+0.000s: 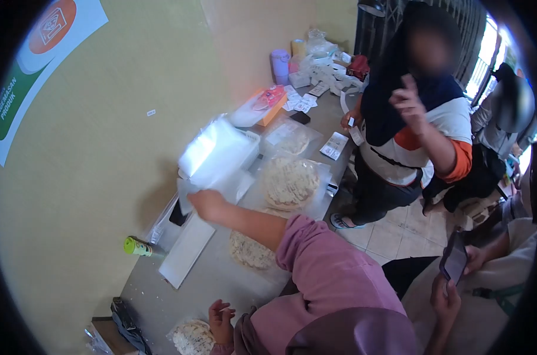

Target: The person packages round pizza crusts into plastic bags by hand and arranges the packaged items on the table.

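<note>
My right hand (208, 206), at the end of a pink sleeve, reaches across the grey table (215, 296). Its fingers are closed on the edge of a thin clear plastic bag (185, 192). Just beyond it, a stack of clear plastic bags (215, 145) lies on a white basket (252, 148). Low in the view, my left hand (221, 322) has loosely curled fingers held apart, with nothing visible in them. Beside it sits a heap of pale, bumpy food pieces (191, 338). A clear bag of similar pale food (290, 182) lies beyond my right forearm, which partly covers another bag (248, 249).
A long white bar-shaped device (187, 249) and a green-lidded container (137, 247) are near the wall. Farther back stand a purple tumbler (280, 66) and an orange box (272, 107). One person (416, 130) raises a hand; another holds a phone (453, 258) at right.
</note>
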`<state>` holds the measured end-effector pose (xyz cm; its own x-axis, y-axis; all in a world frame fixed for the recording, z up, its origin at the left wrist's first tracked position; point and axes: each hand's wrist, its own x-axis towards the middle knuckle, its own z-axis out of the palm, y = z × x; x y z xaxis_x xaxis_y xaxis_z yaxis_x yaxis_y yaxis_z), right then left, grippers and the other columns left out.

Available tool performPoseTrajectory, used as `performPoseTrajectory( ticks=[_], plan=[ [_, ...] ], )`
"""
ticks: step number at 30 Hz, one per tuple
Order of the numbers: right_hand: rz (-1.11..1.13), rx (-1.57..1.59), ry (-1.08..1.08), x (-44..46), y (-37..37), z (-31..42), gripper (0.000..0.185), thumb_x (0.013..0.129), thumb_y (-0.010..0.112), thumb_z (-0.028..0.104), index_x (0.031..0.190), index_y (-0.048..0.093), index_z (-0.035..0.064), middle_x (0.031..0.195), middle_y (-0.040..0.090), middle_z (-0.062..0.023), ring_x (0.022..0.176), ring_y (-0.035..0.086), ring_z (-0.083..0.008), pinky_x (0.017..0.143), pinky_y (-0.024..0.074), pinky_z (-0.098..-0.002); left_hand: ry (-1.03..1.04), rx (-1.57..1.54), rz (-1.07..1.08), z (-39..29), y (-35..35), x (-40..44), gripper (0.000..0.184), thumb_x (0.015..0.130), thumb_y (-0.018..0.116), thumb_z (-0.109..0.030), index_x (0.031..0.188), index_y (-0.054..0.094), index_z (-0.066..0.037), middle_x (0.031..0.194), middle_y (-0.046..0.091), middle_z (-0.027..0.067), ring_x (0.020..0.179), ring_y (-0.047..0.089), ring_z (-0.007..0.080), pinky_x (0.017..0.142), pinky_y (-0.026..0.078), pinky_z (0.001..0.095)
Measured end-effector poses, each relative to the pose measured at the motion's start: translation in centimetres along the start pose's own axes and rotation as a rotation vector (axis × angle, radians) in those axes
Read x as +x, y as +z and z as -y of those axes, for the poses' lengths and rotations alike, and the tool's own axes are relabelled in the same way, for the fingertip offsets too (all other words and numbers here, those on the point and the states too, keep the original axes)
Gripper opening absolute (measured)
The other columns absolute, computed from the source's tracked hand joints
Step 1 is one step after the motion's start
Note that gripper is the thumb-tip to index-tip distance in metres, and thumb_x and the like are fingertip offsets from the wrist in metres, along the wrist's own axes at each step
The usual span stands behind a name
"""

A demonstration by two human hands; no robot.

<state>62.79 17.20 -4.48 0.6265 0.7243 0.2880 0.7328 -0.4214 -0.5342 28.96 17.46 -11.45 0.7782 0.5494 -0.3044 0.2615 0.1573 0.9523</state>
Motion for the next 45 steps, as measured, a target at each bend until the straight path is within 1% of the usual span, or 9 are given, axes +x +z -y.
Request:
performPoseTrajectory(
  ticks=[5, 8, 11, 15, 20, 24, 31, 39, 45],
  plan=[
    [0.564, 0.101, -0.42, -5.9, -3.6, 8.8, 0.023, 0.067, 0.057, 0.005, 0.09, 0.058, 0.008, 0.083, 0.063, -0.0121, 0.083, 0.06, -0.0301, 0.069, 0.0464, -0.04, 0.102, -0.275, -0.16, -1.5, -2.0, -0.2, 0.067, 0.078, 0.055, -0.006, 0.135, 0.02, -0.012, 0.122, 0.039, 0.012, 0.106, 0.046, 0.0233, 0.08, 0.045, 0.0358],
    [0.981, 0.462, -0.473, -9.3, -5.9, 12.7, 0.025, 0.069, 0.059, 0.006, 0.094, 0.059, 0.0044, 0.081, 0.064, -0.0101, 0.072, 0.063, -0.0233, 0.06, 0.0485, -0.0346, 0.201, -0.549, -0.125, -0.6, -4.5, -0.5, 0.064, 0.076, 0.056, -0.002, 0.132, 0.027, -0.014, 0.122, 0.044, 0.0081, 0.104, 0.049, 0.0241, 0.087, 0.042, 0.0418],
    [1.162, 0.684, -0.507, -11.7, -8.7, 15.2, 0.022, 0.073, 0.059, 0.008, 0.094, 0.057, 0.0006, 0.081, 0.065, -0.009, 0.068, 0.063, -0.0175, 0.055, 0.0489, -0.0296, 0.188, -0.651, 0.201, -0.3, -7.4, -0.7, 0.059, 0.074, 0.063, -0.008, 0.127, 0.038, -0.006, 0.115, 0.05, 0.0079, 0.106, 0.05, 0.0233, 0.092, 0.041, 0.0449],
    [1.051, 0.74, -0.472, -13.0, -10.3, 15.8, 0.018, 0.077, 0.058, 0.008, 0.093, 0.056, -0.0004, 0.084, 0.065, -0.0087, 0.069, 0.064, -0.0156, 0.056, 0.0495, -0.0275, 0.292, -0.612, 0.304, -2.5, -6.3, -3.0, 0.045, 0.08, 0.06, -0.013, 0.122, 0.043, -0.003, 0.114, 0.051, 0.0099, 0.108, 0.048, 0.0239, 0.094, 0.038, 0.0427],
    [0.458, 0.755, -0.458, -14.3, -9.7, 13.3, 0.017, 0.08, 0.061, 0.007, 0.094, 0.056, 0.0003, 0.083, 0.064, -0.0079, 0.069, 0.063, -0.0148, 0.058, 0.0501, -0.0267, 0.295, -0.613, 0.184, -2.0, -8.1, -4.5, 0.021, 0.085, 0.055, -0.012, 0.103, 0.053, -0.001, 0.098, 0.058, 0.0077, 0.093, 0.055, 0.0201, 0.087, 0.043, 0.0381],
    [0.504, 0.967, -0.156, -16.2, -8.4, 11.7, 0.018, 0.081, 0.062, 0.008, 0.095, 0.056, 0.0004, 0.08, 0.063, -0.0069, 0.068, 0.063, -0.0141, 0.058, 0.0504, -0.026, 0.323, -0.341, -0.021, -1.3, -10.7, -4.5, 0.017, 0.085, 0.058, -0.017, 0.085, 0.054, 0.0, 0.081, 0.059, 0.0069, 0.074, 0.055, 0.0138, 0.069, 0.046, 0.0279],
    [-0.01, 0.384, -0.05, -17.6, -5.9, 11.2, 0.054, 0.071, 0.065, 0.007, 0.122, 0.046, 0.0056, 0.118, 0.052, -0.0147, 0.111, 0.049, -0.0261, 0.092, 0.0394, -0.0334, 0.369, 0.186, -0.141, -8.3, -9.4, -6.4, 0.019, 0.082, 0.061, -0.016, 0.075, 0.054, 0.0, 0.062, 0.054, 0.0019, 0.06, 0.05, 0.0091, 0.055, 0.04, 0.0241],
    [0.253, 0.643, -0.409, -16.6, -5.6, 15.3, 0.032, 0.073, 0.064, 0.007, 0.105, 0.06, 0.0086, 0.123, 0.049, -0.0166, 0.117, 0.043, -0.0326, 0.096, 0.035, -0.0377, 0.493, 0.5, -0.222, -9.7, -6.2, -4.1, 0.029, 0.071, 0.071, -0.024, 0.068, 0.055, 0.0, 0.056, 0.053, 0.0101, 0.05, 0.05, 0.0181, 0.05, 0.04, 0.0312],
    [0.278, 0.466, -0.595, -16.2, -5.4, 16.6, 0.022, 0.075, 0.064, 0.015, 0.097, 0.064, 0.0096, 0.123, 0.049, -0.0158, 0.12, 0.037, -0.0384, 0.096, 0.0349, -0.0431, 0.41, 0.58, -0.163, -9.5, -4.3, -3.3, 0.029, 0.072, 0.069, -0.025, 0.068, 0.055, 0.0, 0.058, 0.055, 0.0144, 0.054, 0.054, 0.0276, 0.052, 0.041, 0.0359]
  ],
)
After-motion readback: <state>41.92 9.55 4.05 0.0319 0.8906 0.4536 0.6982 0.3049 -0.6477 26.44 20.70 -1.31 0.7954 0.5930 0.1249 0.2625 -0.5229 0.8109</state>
